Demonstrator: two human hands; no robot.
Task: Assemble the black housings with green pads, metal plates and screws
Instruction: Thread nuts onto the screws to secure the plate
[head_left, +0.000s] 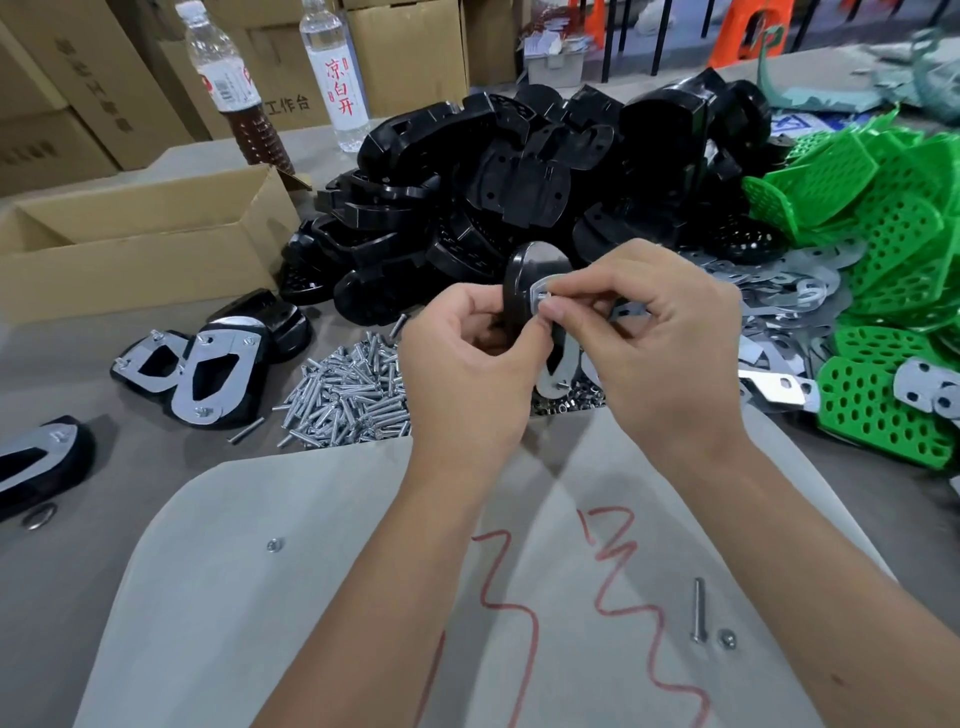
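Observation:
My left hand (467, 358) grips a black housing (530, 275) held on edge above the table, a metal plate (563, 358) lying against its right face. My right hand (660, 338) pinches a small nut or screw head (544, 297) at the plate's upper end. Behind my hands lies a big heap of black housings (519, 171). Green perforated pads (893, 249) are piled at the right, with loose metal plates (779, 296) beside them. A pile of screws (348, 395) lies left of my hands, nuts (569, 400) below them.
Assembled housings with plates (208, 369) lie at the left, another one (41, 462) at the far left edge. An open cardboard box (140, 244) and two bottles (244, 88) stand behind. A loose screw (698, 610) and nut (727, 639) lie on the pale sheet near me.

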